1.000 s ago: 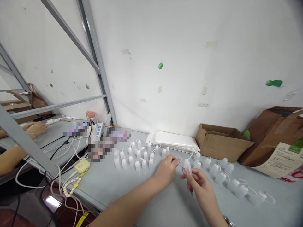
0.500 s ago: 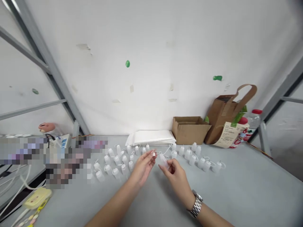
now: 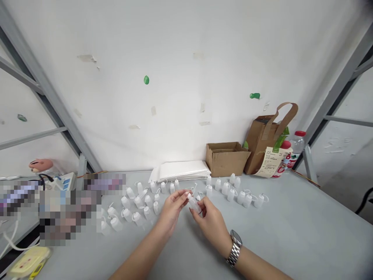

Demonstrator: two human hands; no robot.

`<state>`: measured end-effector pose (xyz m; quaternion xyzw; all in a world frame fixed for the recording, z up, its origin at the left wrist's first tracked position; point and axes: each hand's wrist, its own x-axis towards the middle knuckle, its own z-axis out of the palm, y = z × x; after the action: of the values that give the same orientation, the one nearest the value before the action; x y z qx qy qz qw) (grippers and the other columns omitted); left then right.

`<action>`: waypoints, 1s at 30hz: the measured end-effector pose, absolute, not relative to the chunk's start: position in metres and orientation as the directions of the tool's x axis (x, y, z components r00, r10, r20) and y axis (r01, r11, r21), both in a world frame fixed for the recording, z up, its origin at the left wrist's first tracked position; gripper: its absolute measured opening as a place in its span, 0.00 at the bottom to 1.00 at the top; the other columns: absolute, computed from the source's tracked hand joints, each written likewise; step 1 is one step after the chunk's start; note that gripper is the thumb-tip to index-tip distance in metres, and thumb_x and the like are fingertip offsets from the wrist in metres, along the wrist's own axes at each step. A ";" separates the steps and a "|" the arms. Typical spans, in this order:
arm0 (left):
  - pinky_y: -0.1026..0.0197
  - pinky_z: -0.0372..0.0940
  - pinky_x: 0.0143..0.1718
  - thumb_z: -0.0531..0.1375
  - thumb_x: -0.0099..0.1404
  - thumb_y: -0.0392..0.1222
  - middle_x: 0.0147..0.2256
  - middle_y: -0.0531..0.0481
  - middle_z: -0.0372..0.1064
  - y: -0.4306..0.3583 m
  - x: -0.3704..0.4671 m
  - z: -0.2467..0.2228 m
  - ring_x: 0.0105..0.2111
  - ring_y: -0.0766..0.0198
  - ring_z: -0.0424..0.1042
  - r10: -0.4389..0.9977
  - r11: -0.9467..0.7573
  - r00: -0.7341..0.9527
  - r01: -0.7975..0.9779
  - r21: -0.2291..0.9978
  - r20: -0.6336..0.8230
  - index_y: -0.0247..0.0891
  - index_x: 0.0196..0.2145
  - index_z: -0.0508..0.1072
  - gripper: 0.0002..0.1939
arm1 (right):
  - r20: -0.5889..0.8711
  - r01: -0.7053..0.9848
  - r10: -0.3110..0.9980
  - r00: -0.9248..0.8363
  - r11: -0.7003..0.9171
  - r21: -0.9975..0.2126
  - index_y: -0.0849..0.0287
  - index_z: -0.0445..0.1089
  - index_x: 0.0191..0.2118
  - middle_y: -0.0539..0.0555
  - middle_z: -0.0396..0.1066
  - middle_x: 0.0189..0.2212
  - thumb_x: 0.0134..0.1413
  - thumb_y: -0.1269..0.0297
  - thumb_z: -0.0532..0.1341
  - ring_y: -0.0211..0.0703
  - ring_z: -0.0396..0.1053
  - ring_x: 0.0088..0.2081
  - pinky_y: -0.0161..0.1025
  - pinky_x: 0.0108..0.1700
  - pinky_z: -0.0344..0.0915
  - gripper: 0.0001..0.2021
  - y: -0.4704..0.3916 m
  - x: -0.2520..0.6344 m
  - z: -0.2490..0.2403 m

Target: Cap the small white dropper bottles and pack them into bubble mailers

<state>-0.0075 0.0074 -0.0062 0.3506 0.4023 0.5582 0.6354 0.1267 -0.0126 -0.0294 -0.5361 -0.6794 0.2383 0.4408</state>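
Between my hands, a small translucent plastic squeeze bottle (image 3: 194, 203) is tilted, its top toward the upper left. My right hand (image 3: 208, 217) is closed around its body, thumb in front. With pinched fingertips my left hand (image 3: 174, 208) grips the small white cap (image 3: 189, 195) at the bottle's neck; the fingers partly hide it. On the left of the grey table stand several like bottles with looped cap straps, such as one bottle (image 3: 136, 218). Another group, including a bottle (image 3: 225, 188), is at the right behind my right hand.
A stack of white sheets or envelopes (image 3: 180, 170) lies against the wall. To its right are an open cardboard box (image 3: 227, 160), a brown paper bag (image 3: 259, 144) and a red-capped bottle (image 3: 297, 146). A yellow case (image 3: 29, 261) and cables are at the left edge.
My left hand has brought the white cap, earlier held apart, to the neck of the bottle. My right hand has shifted slightly left with the bottle. The camera view has turned a little.
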 end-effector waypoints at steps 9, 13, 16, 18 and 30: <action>0.55 0.55 0.51 0.67 0.46 0.43 0.35 0.45 0.75 0.009 -0.009 -0.012 0.43 0.56 0.68 0.993 0.108 -0.003 -0.351 0.930 -0.117 0.35 0.30 0.77 0.13 | 0.400 0.612 0.911 -0.095 0.371 -0.699 0.56 0.61 0.29 0.50 0.66 0.25 0.51 0.65 0.55 0.40 0.62 0.25 0.35 0.28 0.55 0.03 -0.014 0.131 -0.029; 0.54 0.54 0.53 0.68 0.45 0.43 0.37 0.44 0.75 0.010 -0.011 -0.010 0.45 0.54 0.68 0.993 0.117 0.022 -0.333 0.936 -0.116 0.35 0.32 0.77 0.15 | 0.272 0.400 0.961 -0.057 0.272 -0.876 0.58 0.64 0.27 0.49 0.64 0.22 0.48 0.61 0.59 0.38 0.60 0.24 0.35 0.27 0.55 0.06 -0.010 0.133 -0.021; 0.53 0.55 0.52 0.67 0.47 0.43 0.40 0.44 0.75 0.010 -0.013 -0.005 0.46 0.54 0.68 0.997 0.078 0.032 -0.325 0.942 -0.071 0.36 0.34 0.76 0.15 | 0.043 0.093 0.987 -0.152 0.057 -0.994 0.60 0.66 0.24 0.45 0.58 0.16 0.46 0.54 0.61 0.33 0.53 0.19 0.33 0.22 0.50 0.13 -0.004 0.136 -0.012; 0.54 0.57 0.51 0.66 0.49 0.44 0.40 0.44 0.74 0.010 -0.013 -0.002 0.46 0.54 0.68 0.999 0.039 0.033 -0.294 0.955 -0.031 0.36 0.34 0.76 0.14 | -0.089 -0.114 0.945 -0.313 -0.130 -0.985 0.61 0.66 0.24 0.42 0.51 0.13 0.47 0.48 0.59 0.30 0.44 0.15 0.31 0.19 0.44 0.18 0.000 0.139 -0.007; 0.54 0.60 0.49 0.67 0.46 0.45 0.36 0.44 0.76 0.012 -0.017 0.000 0.42 0.55 0.71 0.999 0.039 0.002 -0.252 0.967 -0.040 0.35 0.31 0.76 0.15 | -0.053 -0.103 0.971 -0.232 -0.079 -0.992 0.60 0.64 0.30 0.47 0.66 0.20 0.36 0.43 0.64 0.32 0.58 0.18 0.33 0.22 0.54 0.24 0.005 0.138 -0.011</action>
<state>-0.0166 0.0121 -0.0005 0.4217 0.4430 0.5502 0.5685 0.1380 0.0053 -0.0112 -0.4270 -0.5086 0.5976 0.4493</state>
